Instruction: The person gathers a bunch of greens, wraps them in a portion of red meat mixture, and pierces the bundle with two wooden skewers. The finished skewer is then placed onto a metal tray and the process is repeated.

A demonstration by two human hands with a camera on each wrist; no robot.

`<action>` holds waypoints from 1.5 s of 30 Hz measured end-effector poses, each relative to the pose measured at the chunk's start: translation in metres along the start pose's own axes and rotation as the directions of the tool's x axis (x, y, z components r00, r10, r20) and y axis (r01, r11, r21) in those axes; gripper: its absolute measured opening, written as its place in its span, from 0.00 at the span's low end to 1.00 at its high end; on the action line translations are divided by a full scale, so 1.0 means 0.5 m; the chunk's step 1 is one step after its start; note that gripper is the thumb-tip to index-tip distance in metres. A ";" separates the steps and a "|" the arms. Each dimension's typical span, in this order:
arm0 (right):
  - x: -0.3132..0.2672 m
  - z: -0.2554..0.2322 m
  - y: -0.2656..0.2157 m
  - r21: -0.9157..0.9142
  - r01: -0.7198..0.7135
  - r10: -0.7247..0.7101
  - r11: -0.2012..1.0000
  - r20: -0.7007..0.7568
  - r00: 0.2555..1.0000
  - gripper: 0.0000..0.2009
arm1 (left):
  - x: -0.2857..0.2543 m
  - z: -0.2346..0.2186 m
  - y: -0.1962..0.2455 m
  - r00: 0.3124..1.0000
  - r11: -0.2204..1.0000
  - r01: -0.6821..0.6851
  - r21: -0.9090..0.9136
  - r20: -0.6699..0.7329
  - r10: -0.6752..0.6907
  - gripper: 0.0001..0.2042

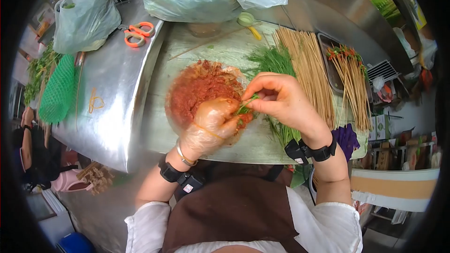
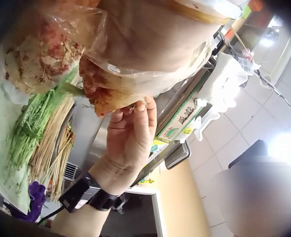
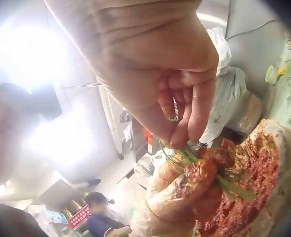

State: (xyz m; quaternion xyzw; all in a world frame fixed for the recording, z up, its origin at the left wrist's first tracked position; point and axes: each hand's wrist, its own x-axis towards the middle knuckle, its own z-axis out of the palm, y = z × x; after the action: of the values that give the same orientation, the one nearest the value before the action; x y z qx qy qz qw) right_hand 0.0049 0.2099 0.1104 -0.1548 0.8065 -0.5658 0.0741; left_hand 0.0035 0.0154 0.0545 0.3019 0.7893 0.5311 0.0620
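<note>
The left hand (image 1: pixel 211 124), in a clear plastic glove smeared red, has its fingers curled round green stems and red-coated meat beside a bowl of red minced mixture (image 1: pixel 197 89). Bare, the right hand (image 1: pixel 281 100) pinches a green herb sprig (image 1: pixel 248 105) between thumb and fingertips at the left hand's fingers. The right wrist view shows the pinched green stems (image 3: pixel 187 154) passing over the gloved hand (image 3: pixel 170 197), with the red mixture (image 3: pixel 259 173) beyond. In the left wrist view the right hand's fingertips (image 2: pixel 141 105) touch the edge of the gloved hand.
Green herbs (image 1: pixel 276 61) and a row of wooden skewers (image 1: pixel 307 65) lie right of the bowl, near a metal tray (image 1: pixel 330 77) with loaded skewers (image 1: pixel 351 75). Orange-handled scissors (image 1: pixel 138 34), plastic bags (image 1: pixel 197 0) and green netting (image 1: pixel 58 89) are at the back and left. Purple cloth (image 1: pixel 346 141) lies at right.
</note>
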 end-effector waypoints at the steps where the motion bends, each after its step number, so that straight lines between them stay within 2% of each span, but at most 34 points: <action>1: -0.002 0.003 0.003 -0.042 0.049 -0.051 0.998 -0.051 0.997 0.05 | -0.003 0.001 -0.030 0.999 0.998 -0.036 0.048 -0.028 0.038 0.07; 2: -0.004 0.007 0.008 -0.088 0.097 -0.106 0.991 -0.099 0.989 0.05 | -0.006 0.003 -0.035 0.995 0.963 0.081 -0.259 -0.043 -0.095 0.08; 3: -0.004 0.011 0.012 -0.134 0.144 -0.163 0.980 -0.144 0.976 0.05 | -0.015 0.007 -0.036 0.975 0.822 0.178 -0.540 -0.018 -0.222 0.09; 4: -0.001 0.018 0.019 -0.206 0.212 -0.244 0.955 -0.144 0.959 0.05 | -0.022 0.010 -0.039 0.942 0.593 0.246 -0.767 0.046 -0.332 0.09; 6: 0.004 0.037 0.030 -0.341 0.334 -0.396 0.879 -0.131 0.909 0.05 | -0.026 0.007 -0.043 0.947 0.466 0.197 -0.863 0.043 -0.319 0.14; 8: 0.005 0.049 0.025 -0.371 0.336 -0.413 0.866 -0.149 0.898 0.05 | -0.027 0.004 -0.032 0.945 0.340 0.143 -0.930 0.027 -0.326 0.14; 11: 0.009 0.062 0.018 -0.396 0.352 -0.439 0.848 -0.154 0.885 0.05 | -0.038 0.005 -0.028 0.926 0.376 0.061 -0.925 -0.088 -0.366 0.14; 13: 0.014 0.071 0.011 -0.414 0.373 -0.461 0.830 -0.133 0.877 0.04 | -0.033 0.004 -0.043 0.926 0.426 0.070 -0.902 -0.100 -0.365 0.13; 16: 0.018 0.072 0.032 -0.362 0.395 -0.449 0.844 -0.076 0.890 0.13 | -0.030 0.005 -0.054 0.913 0.462 0.048 -0.886 -0.149 -0.381 0.11; 18: 0.015 0.078 0.020 -0.290 0.310 -0.380 0.905 -0.231 0.896 0.21 | -0.029 -0.001 -0.053 0.912 0.437 0.032 -0.899 -0.153 -0.380 0.10; 20: 0.009 0.088 0.031 -0.077 0.229 -0.241 0.970 -0.250 0.938 0.27 | -0.028 -0.002 -0.059 0.887 0.433 -0.010 -0.902 -0.208 -0.413 0.10; 22: 0.000 0.104 0.078 0.254 0.085 -0.062 0.963 -0.096 0.993 0.32 | -0.028 0.001 -0.063 0.876 0.467 -0.042 -0.883 -0.257 -0.409 0.11; 23: 0.000 0.121 0.071 0.549 0.009 0.030 0.836 -0.063 0.998 0.24 | -0.029 0.008 -0.064 0.879 0.499 -0.050 -0.865 -0.275 -0.389 0.11; 24: 0.003 0.126 0.073 0.611 0.002 0.061 0.791 -0.082 0.995 0.22 | -0.030 0.013 -0.064 0.883 0.529 -0.058 -0.847 -0.291 -0.369 0.11; 25: 0.005 0.130 0.080 0.669 -0.004 0.093 0.743 -0.098 0.991 0.19 | -0.034 0.011 -0.062 0.901 0.508 -0.040 -0.860 -0.250 -0.353 0.10; 27: 0.007 0.139 0.079 0.759 0.004 0.180 0.651 -0.159 0.971 0.11 | -0.036 0.024 -0.067 0.904 0.578 -0.050 -0.814 -0.283 -0.320 0.10; 28: 0.006 0.140 0.083 0.776 -0.022 0.224 0.631 -0.155 0.962 0.11 | -0.034 0.024 -0.073 0.904 0.621 -0.067 -0.781 -0.310 -0.293 0.10; 30: 0.002 0.135 0.100 0.800 -0.062 0.276 0.596 -0.132 0.952 0.11 | -0.039 0.018 -0.073 0.926 0.625 -0.025 -0.780 -0.254 -0.279 0.09; 34: 0.005 0.126 0.123 0.773 -0.042 0.234 0.633 -0.140 0.962 0.09 | -0.036 0.022 -0.089 0.929 0.792 -0.031 -0.610 -0.311 -0.203 0.08; 35: 0.009 0.123 0.127 0.769 -0.033 0.225 0.638 -0.146 0.963 0.08 | -0.035 0.016 -0.087 0.939 0.812 -0.017 -0.583 -0.289 -0.188 0.13; 38: 0.019 0.105 0.137 0.734 0.061 0.129 0.676 -0.200 0.971 0.07 | -0.019 0.006 -0.071 0.929 0.646 -0.152 -0.748 -0.332 -0.166 0.19; 39: 0.022 0.094 0.147 0.726 0.079 0.122 0.683 -0.220 0.968 0.06 | -0.016 -0.004 -0.087 0.913 0.690 -0.218 -0.690 -0.395 -0.107 0.25; 40: 0.024 0.084 0.162 0.735 0.097 0.110 0.671 -0.228 0.967 0.07 | -0.022 -0.022 -0.089 0.901 0.798 -0.183 -0.574 -0.423 -0.098 0.27; 41: 0.030 0.073 0.177 0.733 0.113 0.108 0.671 -0.248 0.963 0.08 | -0.025 -0.033 -0.103 0.880 0.800 -0.198 -0.567 -0.463 -0.110 0.28; 42: 0.031 0.065 0.196 0.734 0.116 0.123 0.669 -0.264 0.957 0.09 | -0.035 -0.043 -0.097 0.847 0.799 -0.133 -0.586 -0.486 -0.215 0.27; 43: 0.032 0.057 0.217 0.765 0.122 0.147 0.632 -0.272 0.951 0.09 | -0.041 -0.053 -0.090 0.834 0.761 -0.143 -0.633 -0.491 -0.252 0.24; 45: 0.033 0.045 0.251 0.815 0.145 0.171 0.561 -0.285 0.943 0.09 | -0.054 -0.073 -0.094 0.822 0.790 -0.075 -0.609 -0.486 -0.297 0.19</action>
State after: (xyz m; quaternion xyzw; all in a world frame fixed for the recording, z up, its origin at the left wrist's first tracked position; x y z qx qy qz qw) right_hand -0.0249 0.2232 -0.0138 0.0017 0.4480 -0.8940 0.0053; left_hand -0.0091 -0.0406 0.0232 0.0480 0.5778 0.8135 -0.0460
